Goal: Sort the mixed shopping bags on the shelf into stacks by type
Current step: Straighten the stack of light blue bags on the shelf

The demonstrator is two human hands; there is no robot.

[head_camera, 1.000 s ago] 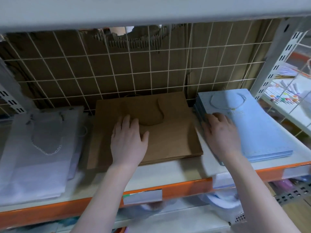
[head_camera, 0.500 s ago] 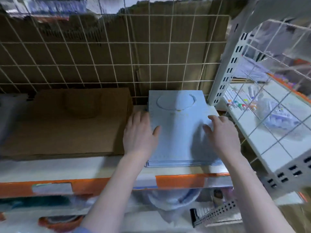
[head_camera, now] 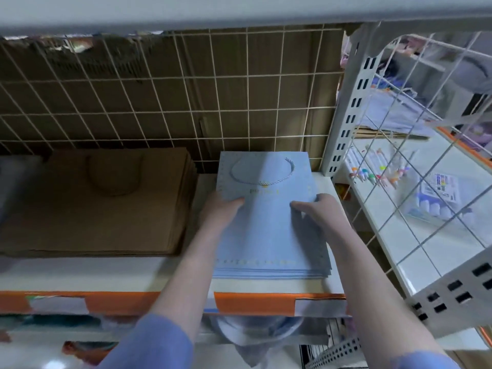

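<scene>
A stack of light blue paper bags (head_camera: 269, 235) with a rope handle lies flat at the right end of the white shelf (head_camera: 133, 270). My left hand (head_camera: 222, 210) grips the stack's left edge, thumb on top. My right hand (head_camera: 316, 209) holds its right edge, fingers curled on the top bag. To the left lies a stack of brown kraft bags (head_camera: 93, 201), flat, apart from both hands. A pale bag (head_camera: 10, 187) shows blurred at the far left edge.
A wire grid backed by cardboard (head_camera: 170, 97) closes the rear of the shelf. A perforated white upright (head_camera: 346, 121) stands right of the blue stack. Beyond a wire side panel, markers (head_camera: 378, 171) and a packet (head_camera: 434, 198) lie on the neighbouring shelf. The shelf's orange front edge (head_camera: 266, 302) is near me.
My left hand left the brown stack and joined the right on the blue stack. The blue stack now lies squared up, and both hands have slid to its side edges.
</scene>
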